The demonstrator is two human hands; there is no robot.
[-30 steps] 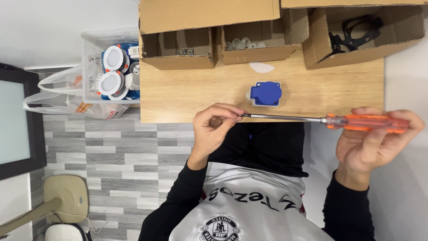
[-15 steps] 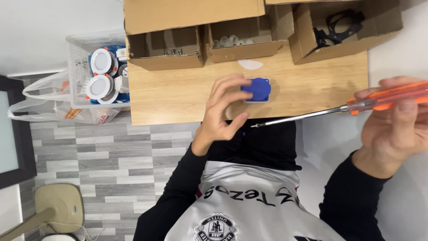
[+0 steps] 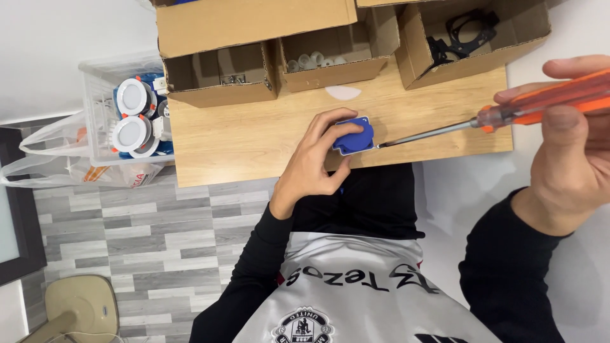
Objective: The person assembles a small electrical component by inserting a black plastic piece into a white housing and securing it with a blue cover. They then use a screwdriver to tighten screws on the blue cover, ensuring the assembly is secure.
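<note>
glossy blue plastic socket [image 3: 353,135], matt wood tabletop [image 3: 241,143], seemingly metal screwdriver shaft [image 3: 426,134]

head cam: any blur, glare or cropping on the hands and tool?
Head view: even, soft light; left hand and blue socket sharp; right hand close to the lens, slightly soft, cropped at the frame edge with the orange screwdriver; mild glare patch on the wooden table.

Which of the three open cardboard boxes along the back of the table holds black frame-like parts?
The rightmost box, above the screwdriver. The middle box holds small white parts; the left box looks almost empty.
</note>
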